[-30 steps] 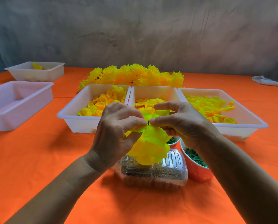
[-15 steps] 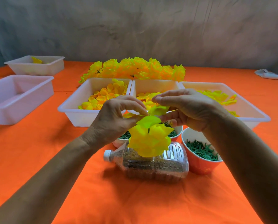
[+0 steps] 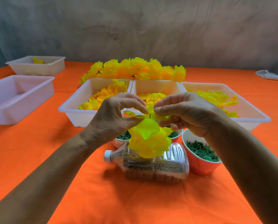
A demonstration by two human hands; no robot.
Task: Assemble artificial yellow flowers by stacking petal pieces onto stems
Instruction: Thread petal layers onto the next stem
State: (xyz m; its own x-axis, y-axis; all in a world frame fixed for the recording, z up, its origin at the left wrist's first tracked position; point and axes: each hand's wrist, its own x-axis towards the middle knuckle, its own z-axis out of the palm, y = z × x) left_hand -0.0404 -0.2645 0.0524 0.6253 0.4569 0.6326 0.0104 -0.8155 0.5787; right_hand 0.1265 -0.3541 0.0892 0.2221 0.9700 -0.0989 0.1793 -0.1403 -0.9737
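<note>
- The left hand (image 3: 114, 117) and right hand (image 3: 188, 113) meet above the orange table (image 3: 38, 159), fingers curled round a half-built yellow flower (image 3: 148, 139).
- Each hand pinches a small petal piece (image 3: 134, 115) at the top, on either side of a thin dark stem (image 3: 150, 115) poking up between the fingertips.
- Below the flower lies a clear plastic bottle (image 3: 151, 165) of brown grains, on its side.
- An orange cup (image 3: 201, 159) of green pieces stands just right of it.
- Three white trays (image 3: 75, 109) of yellow petals sit behind, with finished flowers (image 3: 135, 70) heaped beyond them.
- Two more white bins (image 3: 18, 97) stand at far left.
</note>
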